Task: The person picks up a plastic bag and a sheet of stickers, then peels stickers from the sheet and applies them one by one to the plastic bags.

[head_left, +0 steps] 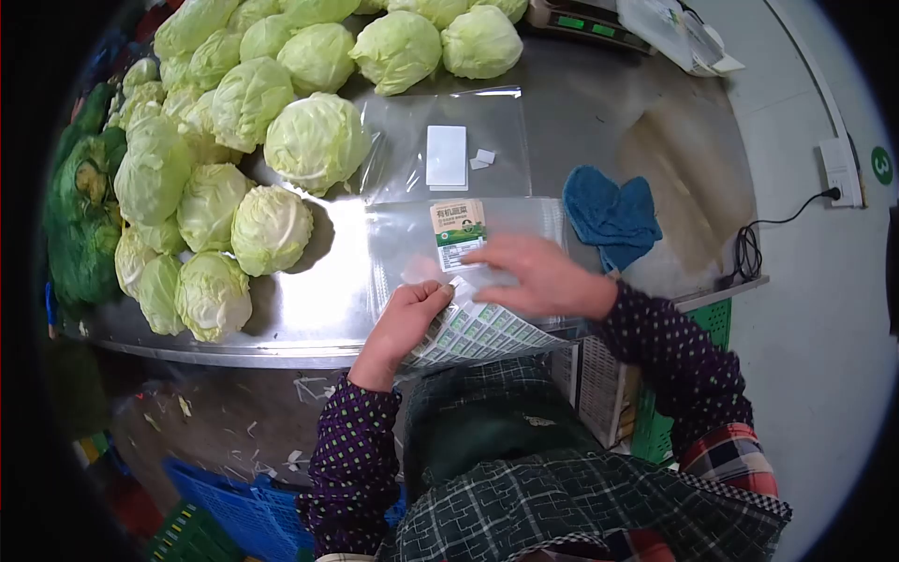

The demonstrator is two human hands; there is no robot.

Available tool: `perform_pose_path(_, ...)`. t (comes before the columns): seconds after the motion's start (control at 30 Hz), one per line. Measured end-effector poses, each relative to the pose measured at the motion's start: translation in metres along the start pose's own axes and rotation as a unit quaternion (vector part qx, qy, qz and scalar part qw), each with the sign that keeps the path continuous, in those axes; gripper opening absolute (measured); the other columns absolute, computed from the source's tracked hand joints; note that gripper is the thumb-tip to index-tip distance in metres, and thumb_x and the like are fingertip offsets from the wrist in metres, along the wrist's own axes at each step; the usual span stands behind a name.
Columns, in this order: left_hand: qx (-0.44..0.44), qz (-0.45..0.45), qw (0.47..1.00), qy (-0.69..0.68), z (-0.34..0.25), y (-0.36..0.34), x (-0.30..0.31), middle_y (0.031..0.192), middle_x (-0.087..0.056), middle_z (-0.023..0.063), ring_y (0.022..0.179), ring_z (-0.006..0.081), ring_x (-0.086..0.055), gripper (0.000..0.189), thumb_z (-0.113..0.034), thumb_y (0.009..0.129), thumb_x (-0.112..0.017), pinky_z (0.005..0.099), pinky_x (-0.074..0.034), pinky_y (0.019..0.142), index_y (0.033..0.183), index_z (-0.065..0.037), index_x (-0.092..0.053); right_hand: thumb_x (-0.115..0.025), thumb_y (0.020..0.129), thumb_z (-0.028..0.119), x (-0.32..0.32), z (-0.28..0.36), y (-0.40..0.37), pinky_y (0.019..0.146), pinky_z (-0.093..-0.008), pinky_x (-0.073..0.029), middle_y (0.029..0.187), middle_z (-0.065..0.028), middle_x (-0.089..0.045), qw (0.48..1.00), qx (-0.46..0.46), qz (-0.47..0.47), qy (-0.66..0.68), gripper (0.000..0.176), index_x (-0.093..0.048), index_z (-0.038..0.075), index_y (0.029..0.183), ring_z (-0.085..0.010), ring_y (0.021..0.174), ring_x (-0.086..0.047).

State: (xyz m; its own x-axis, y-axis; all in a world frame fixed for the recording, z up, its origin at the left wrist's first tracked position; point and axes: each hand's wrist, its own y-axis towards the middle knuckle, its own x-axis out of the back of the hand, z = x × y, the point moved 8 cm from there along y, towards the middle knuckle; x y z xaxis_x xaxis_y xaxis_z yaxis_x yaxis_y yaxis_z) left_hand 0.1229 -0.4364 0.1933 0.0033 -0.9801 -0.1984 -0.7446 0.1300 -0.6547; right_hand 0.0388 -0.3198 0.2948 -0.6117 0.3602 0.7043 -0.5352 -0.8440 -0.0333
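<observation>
My left hand [405,323] grips a sheet of small green-and-white stickers [487,330] by its upper left corner, thumb on top. The sheet hangs at a slant over the table's front edge. My right hand [534,272] is blurred by motion above the sheet's right side. Its fingertips are by the lower part of a printed label card [459,225], brown, green and white. Whether anything is between those fingers cannot be made out. Under the card lie clear plastic bags [398,220], flat on the table.
Several cabbages [318,140] are heaped at the left and back of the metal table [309,318]. White cards [447,155] lie on the plastic. A blue cloth [613,214] is to the right. A scale [590,21] stands at the back. A cord [749,248] runs to the wall socket.
</observation>
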Motion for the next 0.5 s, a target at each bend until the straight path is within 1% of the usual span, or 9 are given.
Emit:
perform_pose_path(0.03,0.001,-0.005,1.000,-0.008,0.001,0.001,0.002,0.066,-0.055,-0.0035,0.061,0.0047,-0.046,0.029,-0.023,0.092,-0.056,0.0239,-0.038,0.057,0.080,0.002,-0.064,-0.070,0.078,0.017,-0.010,-0.006,-0.011,0.074,-0.0367,-0.048,0.094,-0.0138,-0.061,0.997,-0.056,0.040,0.031,0.036,-0.060,0.003,0.110,-0.0276,0.086,-0.061)
perform_pose_path(0.07,-0.012,0.001,1.000,0.014,0.000,0.002,0.003,0.067,-0.055,-0.0033,0.061,0.0045,-0.046,0.029,-0.023,0.092,-0.056,0.0238,-0.038,0.056,0.081,0.001,-0.064,-0.070,0.078,0.017,-0.018,-0.007,-0.017,0.074,-0.0367,-0.048,0.094,-0.0138,-0.061,0.997,-0.053,0.047,0.031,0.036,-0.060,0.003,0.110,-0.0276,0.086,-0.061)
perform_pose_path(0.1,-0.024,0.011,0.999,0.042,-0.001,0.002,0.002,0.067,-0.056,-0.0032,0.061,0.0044,-0.046,0.028,-0.023,0.092,-0.056,0.0237,-0.038,0.056,0.081,0.001,-0.065,-0.070,0.078,0.015,-0.026,-0.010,-0.025,0.069,-0.0360,-0.048,0.090,-0.0128,-0.061,0.996,-0.053,0.035,0.065,0.034,-0.060,0.003,0.109,-0.0265,0.081,-0.061)
perform_pose_path(0.13,-0.022,0.013,0.999,0.042,-0.001,0.003,0.001,0.067,-0.056,-0.0032,0.061,0.0044,-0.046,0.028,-0.023,0.092,-0.056,0.0237,-0.038,0.056,0.081,0.001,-0.065,-0.070,0.077,0.013,-0.027,-0.010,-0.028,0.065,-0.0353,-0.048,0.087,-0.0117,-0.062,0.994,-0.054,0.018,0.098,0.033,-0.061,0.003,0.107,-0.0255,0.075,-0.061)
perform_pose_path(0.17,-0.020,0.010,0.999,0.040,-0.002,0.003,0.000,0.067,-0.055,-0.0032,0.061,0.0043,-0.046,0.028,-0.023,0.092,-0.056,0.0238,-0.038,0.056,0.081,0.001,-0.064,-0.070,0.077,0.013,-0.030,-0.009,-0.032,0.065,-0.0353,-0.048,0.087,-0.0117,-0.062,0.993,-0.059,0.016,0.100,0.033,-0.061,0.003,0.107,-0.0255,0.075,-0.061)
perform_pose_path(0.23,-0.016,0.008,0.999,0.038,-0.002,0.002,0.000,0.067,-0.055,-0.0032,0.061,0.0043,-0.046,0.028,-0.023,0.092,-0.056,0.0238,-0.037,0.055,0.080,0.001,-0.064,-0.071,0.076,0.011,-0.020,0.004,-0.033,0.060,-0.0342,-0.048,0.081,-0.0100,-0.061,0.997,-0.017,-0.059,0.039,0.029,-0.064,0.003,0.104,-0.0258,0.069,-0.061)
perform_pose_path(0.33,-0.014,0.016,0.999,0.040,-0.004,0.002,0.000,0.066,-0.055,-0.0032,0.061,0.0046,-0.045,0.029,-0.023,0.092,-0.055,0.0244,-0.037,0.055,0.080,0.002,-0.064,-0.071,0.075,0.011,-0.024,0.007,-0.036,0.059,-0.0343,-0.049,0.081,-0.0097,-0.061,0.997,0.012,-0.079,0.005,0.025,-0.065,0.003,0.098,-0.0267,0.069,-0.060)
perform_pose_path(0.43,-0.016,0.017,0.999,0.035,-0.002,0.002,0.000,0.065,-0.055,-0.0028,0.060,0.0051,-0.045,0.031,-0.024,0.092,-0.056,0.0252,-0.037,0.055,0.078,0.002,-0.063,-0.068,0.077,0.013,-0.022,0.015,-0.040,0.058,-0.0358,-0.048,0.079,-0.0075,-0.058,0.995,0.005,-0.095,-0.027,0.018,-0.064,0.006,0.093,-0.0252,0.067,-0.059)
perform_pose_path(0.5,-0.025,0.015,0.997,0.073,-0.002,0.004,0.000,0.063,-0.054,-0.0020,0.060,0.0055,-0.044,0.031,-0.025,0.091,-0.056,0.0258,-0.037,0.054,0.078,0.003,-0.063,-0.068,0.077,0.012,-0.024,0.019,-0.045,0.058,-0.0352,-0.048,0.079,-0.0060,-0.057,0.992,0.016,-0.116,-0.054,0.015,-0.064,0.007,0.090,-0.0238,0.067,-0.059)
